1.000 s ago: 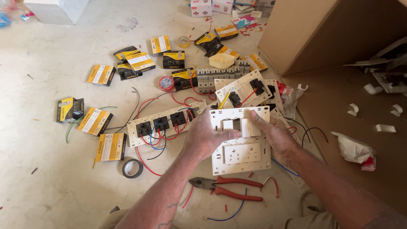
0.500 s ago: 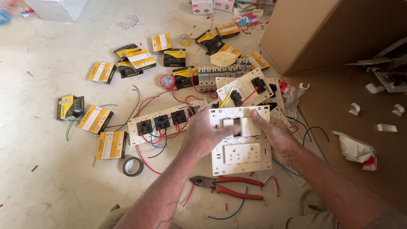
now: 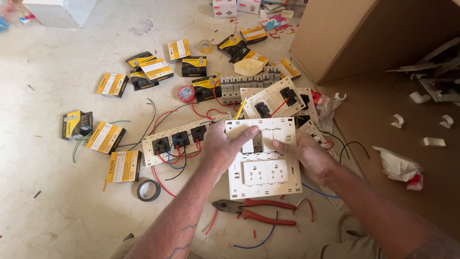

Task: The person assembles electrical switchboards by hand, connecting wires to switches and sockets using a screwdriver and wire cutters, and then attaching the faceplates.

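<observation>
- Left hand (image 3: 221, 149): grips the left edge of a white switch plate (image 3: 262, 160), fingers curled around the rim, thumb laid across the plate's upper face toward a switch module near its centre.
- Right hand (image 3: 306, 156): holds the plate's right side, fingers folded behind it, one fingertip pressing on the upper row of modules; partly closed on the plate.
- White switch plate: held above the floor, centre of the view, face up; two socket modules sit in its lower row, switch modules in the upper row.
- Red-handled pliers (image 3: 254, 211): lie on the floor just near of the plate, jaws pointing left, touched by neither hand.
- Long wired plate (image 3: 184, 138): lies on the floor left of the left hand, carrying black modules joined by red, blue and black wires.
- Second wired plate (image 3: 273, 100): lies tilted just beyond the held plate, with black modules and a red wire.
- Roll of black tape (image 3: 148, 190): on the floor, near left of the long plate.
- Yellow-and-black boxes (image 3: 106, 138): scattered over the far and left floor.
- Cardboard box (image 3: 335, 38): stands at far right; beside it a brown sheet (image 3: 383, 144) bears white clips and crumpled paper.
</observation>
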